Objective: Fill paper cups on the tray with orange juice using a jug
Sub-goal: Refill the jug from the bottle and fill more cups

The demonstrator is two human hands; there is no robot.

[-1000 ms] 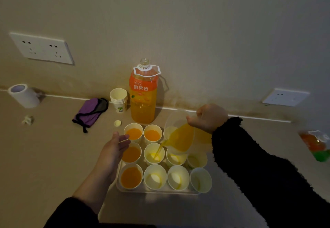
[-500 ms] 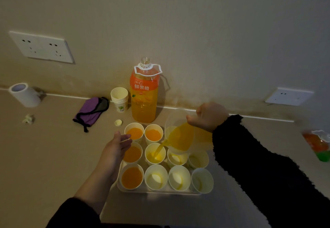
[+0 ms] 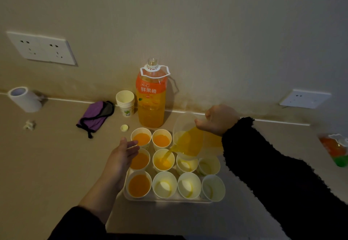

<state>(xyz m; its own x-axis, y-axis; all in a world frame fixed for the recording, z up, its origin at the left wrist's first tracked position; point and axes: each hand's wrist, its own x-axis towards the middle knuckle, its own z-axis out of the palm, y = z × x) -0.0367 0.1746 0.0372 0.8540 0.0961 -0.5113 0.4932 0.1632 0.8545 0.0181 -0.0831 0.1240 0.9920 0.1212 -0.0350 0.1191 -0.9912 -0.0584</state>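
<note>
A clear tray on the counter holds several paper cups in rows. Juice fills the left column cups and two back cups. My right hand grips the handle of a clear plastic jug, tilted left; a stream of orange juice runs from its spout into the middle-row cup, which is partly filled. The front cups to the right hold only a trace of juice. My left hand rests flat against the tray's left side, fingers against the left cups.
A large orange juice bottle, uncapped, stands behind the tray, its cap on the counter. Beside it are a stack of spare cups, a purple pouch and a tape roll. A lying bottle is far right.
The juice level in the middle-row cup has risen as the jug keeps pouring. Both hands stay nearly where they were.
</note>
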